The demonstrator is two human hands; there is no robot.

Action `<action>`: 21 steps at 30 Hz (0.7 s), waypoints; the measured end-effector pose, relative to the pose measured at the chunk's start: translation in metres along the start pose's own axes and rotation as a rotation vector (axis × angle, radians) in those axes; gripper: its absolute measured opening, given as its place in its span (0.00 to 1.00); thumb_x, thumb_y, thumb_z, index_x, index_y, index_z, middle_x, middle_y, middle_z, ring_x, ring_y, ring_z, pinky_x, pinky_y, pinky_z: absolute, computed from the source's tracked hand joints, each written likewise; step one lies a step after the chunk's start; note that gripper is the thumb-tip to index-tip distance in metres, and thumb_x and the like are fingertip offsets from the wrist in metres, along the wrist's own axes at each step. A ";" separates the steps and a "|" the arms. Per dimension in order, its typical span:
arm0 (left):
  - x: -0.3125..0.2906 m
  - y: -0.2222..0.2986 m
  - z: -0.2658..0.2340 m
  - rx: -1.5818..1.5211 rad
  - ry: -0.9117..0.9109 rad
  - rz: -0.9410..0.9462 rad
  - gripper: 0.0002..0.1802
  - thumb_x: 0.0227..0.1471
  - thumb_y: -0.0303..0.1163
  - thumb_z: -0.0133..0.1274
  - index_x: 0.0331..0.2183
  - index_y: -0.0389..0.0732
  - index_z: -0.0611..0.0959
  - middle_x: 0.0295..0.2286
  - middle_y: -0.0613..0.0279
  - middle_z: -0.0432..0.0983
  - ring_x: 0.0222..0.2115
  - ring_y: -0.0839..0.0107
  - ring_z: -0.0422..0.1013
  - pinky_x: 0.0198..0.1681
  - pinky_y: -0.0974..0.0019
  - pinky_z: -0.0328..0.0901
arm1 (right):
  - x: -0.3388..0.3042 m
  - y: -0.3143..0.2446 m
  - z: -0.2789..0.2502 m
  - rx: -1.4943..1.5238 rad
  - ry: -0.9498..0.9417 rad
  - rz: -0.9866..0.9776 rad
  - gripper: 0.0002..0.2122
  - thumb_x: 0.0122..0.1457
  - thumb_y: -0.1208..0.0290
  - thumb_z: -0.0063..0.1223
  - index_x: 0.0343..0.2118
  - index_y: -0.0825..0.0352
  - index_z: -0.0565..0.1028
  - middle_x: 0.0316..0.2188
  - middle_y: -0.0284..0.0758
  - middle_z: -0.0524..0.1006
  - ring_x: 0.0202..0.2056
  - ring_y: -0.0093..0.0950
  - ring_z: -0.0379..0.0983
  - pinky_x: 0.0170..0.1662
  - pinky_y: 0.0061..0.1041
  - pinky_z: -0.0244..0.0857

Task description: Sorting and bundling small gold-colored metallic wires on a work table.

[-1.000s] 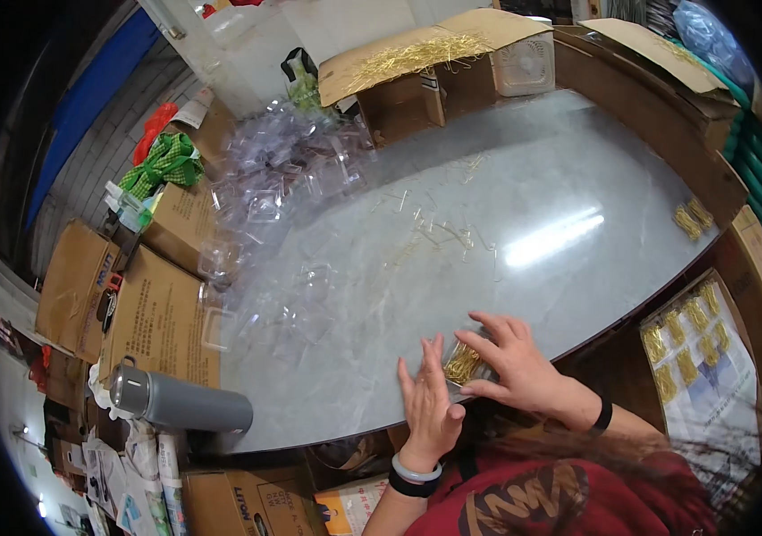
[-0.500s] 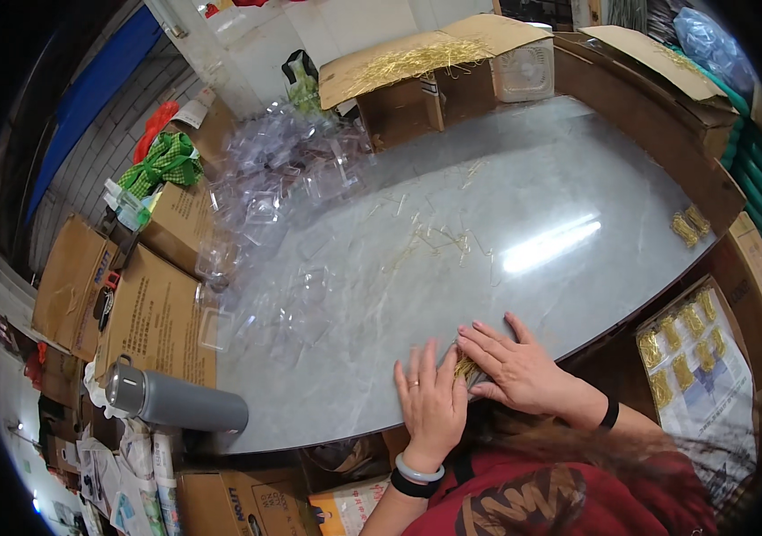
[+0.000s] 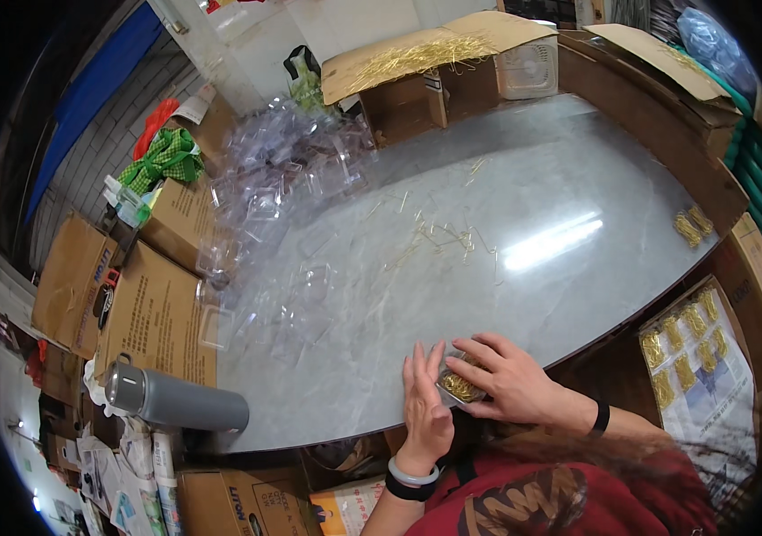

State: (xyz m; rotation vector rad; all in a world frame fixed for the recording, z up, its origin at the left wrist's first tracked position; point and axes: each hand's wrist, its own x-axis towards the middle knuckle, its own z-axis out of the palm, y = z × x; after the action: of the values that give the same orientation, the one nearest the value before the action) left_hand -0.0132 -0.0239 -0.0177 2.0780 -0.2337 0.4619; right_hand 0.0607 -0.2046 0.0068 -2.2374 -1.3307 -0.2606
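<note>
Head view: the right hand (image 3: 515, 384) pinches a clear plastic case (image 3: 450, 391) of gold wire pins (image 3: 461, 385) between curled fingers and thumb. Left of those fingers, the left hand (image 3: 428, 413) stands, fingers straight, slightly parted. Loose pins (image 3: 465, 239) lie beyond the fingertips.

A glossy grey table (image 3: 524, 299) mirrors 1 light streak (image 3: 555, 242) before a white wall (image 3: 367, 16).

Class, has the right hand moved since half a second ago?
Yes: the right hand has shifted slightly toward the person, closer to the near edge of the grey tabletop.
</note>
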 end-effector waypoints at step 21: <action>-0.001 0.004 0.000 0.232 -0.064 -0.031 0.50 0.65 0.65 0.31 0.66 0.26 0.53 0.58 0.43 0.69 0.60 0.47 0.64 0.69 0.41 0.40 | -0.052 0.084 -0.051 -0.664 -0.021 0.650 0.33 0.65 0.46 0.45 0.64 0.69 0.65 0.66 0.43 0.63 0.69 0.39 0.54 0.70 0.62 0.29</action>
State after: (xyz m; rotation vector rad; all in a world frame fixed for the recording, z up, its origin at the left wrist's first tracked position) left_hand -0.0153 -0.0261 -0.0153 2.3225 -0.1927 0.4208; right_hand 0.1123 -0.3030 0.0004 -3.0814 -0.4795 -0.4837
